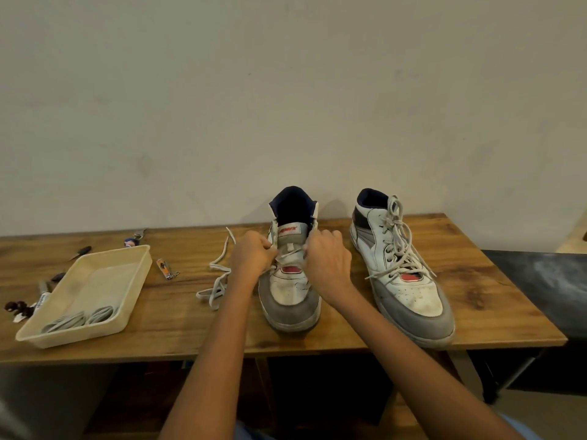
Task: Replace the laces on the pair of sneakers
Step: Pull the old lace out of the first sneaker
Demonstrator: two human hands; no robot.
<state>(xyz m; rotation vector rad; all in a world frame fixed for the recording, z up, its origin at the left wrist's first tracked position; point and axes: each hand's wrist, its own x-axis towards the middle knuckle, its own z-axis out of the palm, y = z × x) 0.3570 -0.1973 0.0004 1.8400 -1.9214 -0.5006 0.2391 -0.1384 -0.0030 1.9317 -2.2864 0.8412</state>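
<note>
Your two bare forearms reach up from the bottom of the view to a wooden table (190, 338), and both hands meet over the sneaker right in front of you. Your left hand (252, 254) has its fingers curled, pinching the old lace (219, 281) at the left row of eyelets. Your right hand (327, 260) is curled at the right row, fingers gripping the lace or the eyelet edge — which one, the view does not show.

The near sneaker (290, 290), white and grey with its toe pointing toward you, sits between and just below your hands. Most of its lace is already out: only a crossing or so remains low on the tongue, and the freed length trails in loops on the table just left of your left hand. So the step in hand looks like unlacing this first shoe. The next move likely calls for drawing the last crossing free through the lowest eyelets, pulling evenly so the tip does not snag.

The second sneaker (401, 274) stands just right of your right hand, fully laced and untouched.

Well to the left of your left hand lies a shallow cream tray (139, 258). In its near end rest two coiled grey bundles, probably the new laces (79, 319).
</note>
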